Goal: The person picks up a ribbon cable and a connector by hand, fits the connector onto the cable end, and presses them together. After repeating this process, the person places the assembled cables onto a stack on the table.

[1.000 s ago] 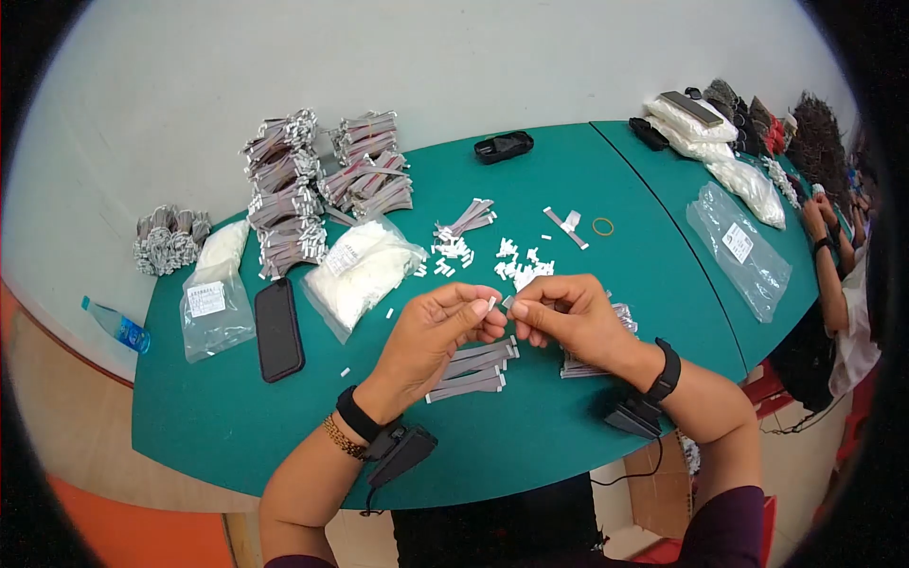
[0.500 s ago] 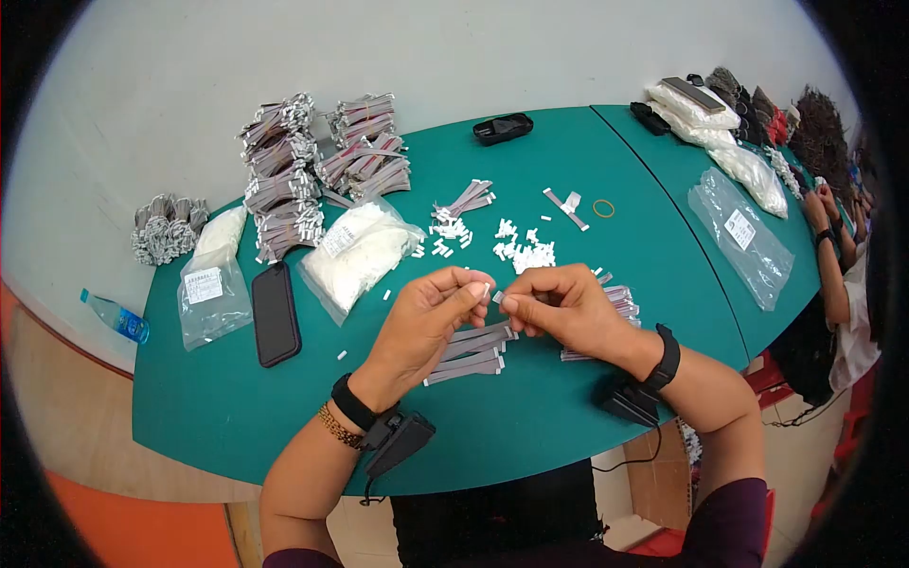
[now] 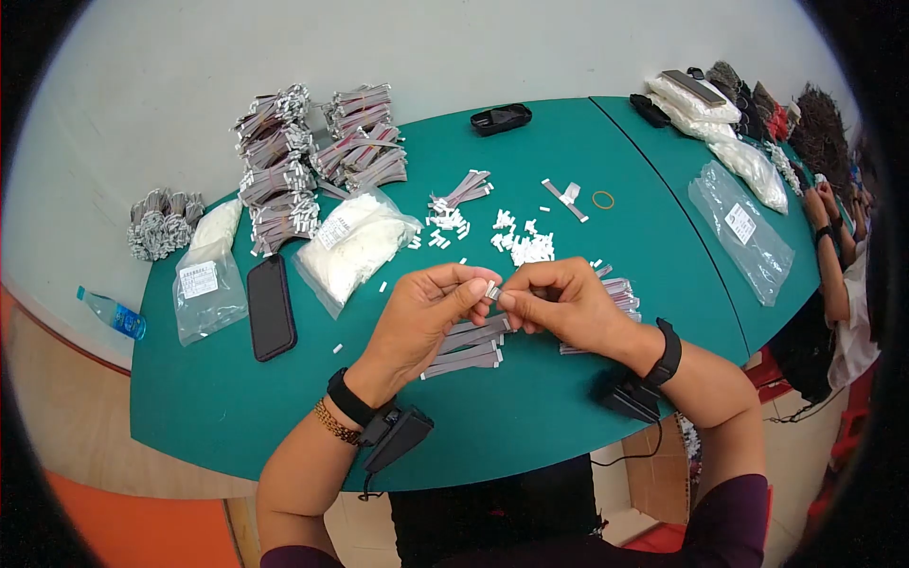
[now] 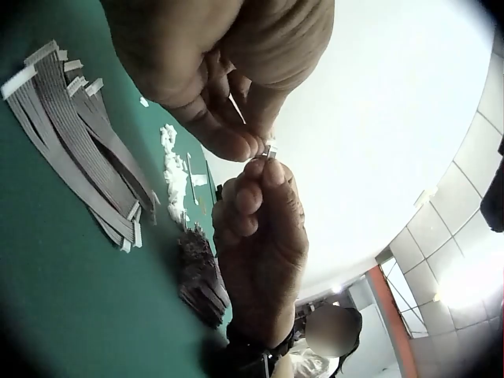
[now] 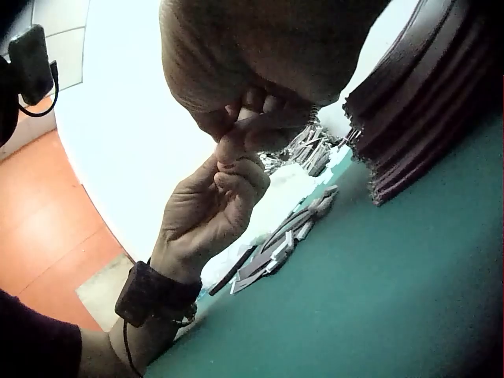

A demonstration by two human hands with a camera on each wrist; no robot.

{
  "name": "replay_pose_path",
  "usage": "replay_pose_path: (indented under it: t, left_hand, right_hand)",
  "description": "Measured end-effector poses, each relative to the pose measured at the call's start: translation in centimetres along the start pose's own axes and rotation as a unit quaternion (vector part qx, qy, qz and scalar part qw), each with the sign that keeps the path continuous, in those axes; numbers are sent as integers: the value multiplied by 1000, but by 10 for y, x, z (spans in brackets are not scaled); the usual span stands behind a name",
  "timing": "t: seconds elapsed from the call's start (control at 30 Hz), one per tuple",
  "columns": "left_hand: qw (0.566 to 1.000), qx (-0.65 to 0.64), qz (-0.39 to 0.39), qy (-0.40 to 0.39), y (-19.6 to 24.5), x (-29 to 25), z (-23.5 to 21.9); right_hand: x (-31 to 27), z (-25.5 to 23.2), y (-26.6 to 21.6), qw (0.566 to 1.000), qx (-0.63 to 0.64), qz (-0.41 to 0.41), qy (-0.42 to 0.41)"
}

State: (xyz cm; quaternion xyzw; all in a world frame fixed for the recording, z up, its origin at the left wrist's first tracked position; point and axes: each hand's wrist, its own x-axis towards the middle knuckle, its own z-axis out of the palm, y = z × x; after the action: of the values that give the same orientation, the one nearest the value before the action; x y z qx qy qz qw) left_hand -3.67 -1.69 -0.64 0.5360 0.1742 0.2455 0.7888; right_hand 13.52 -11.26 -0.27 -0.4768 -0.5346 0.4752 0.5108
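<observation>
Both hands meet over the table's near middle, fingertips together in the head view. My left hand [image 3: 426,317] pinches a small white plastic connector [image 3: 491,287] between thumb and forefinger. Facing it, my right hand [image 3: 573,308] pinches a small grey-and-white piece [image 4: 272,153] that looks like a flat cable's end; the fingers hide the rest of it. Below the hands lie several grey ribbon cables [image 3: 464,360] with white end connectors. Another bundle of ribbon cables [image 3: 620,298] lies beyond the right wrist.
Loose white connectors [image 3: 528,248] lie in heaps on the green table [image 3: 530,426]. Farther left are a bag of white parts [image 3: 355,237], a phone [image 3: 272,308] and stacked cable bundles [image 3: 279,170]. A rubber band [image 3: 603,200] and an empty bag [image 3: 743,232] lie right.
The hands have come together: the right hand's piece, apart from the left hand's connector a second ago, now meets it at the fingertips. The head view has shifted slightly.
</observation>
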Motion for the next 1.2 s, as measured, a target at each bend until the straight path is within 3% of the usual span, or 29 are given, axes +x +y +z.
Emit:
replay_pose_path:
  t: [1.2]
  left_hand:
    - [1000,0,-1,-4,3,-2,3]
  right_hand:
    - [-2,1,-6,1000,-3,-2,3]
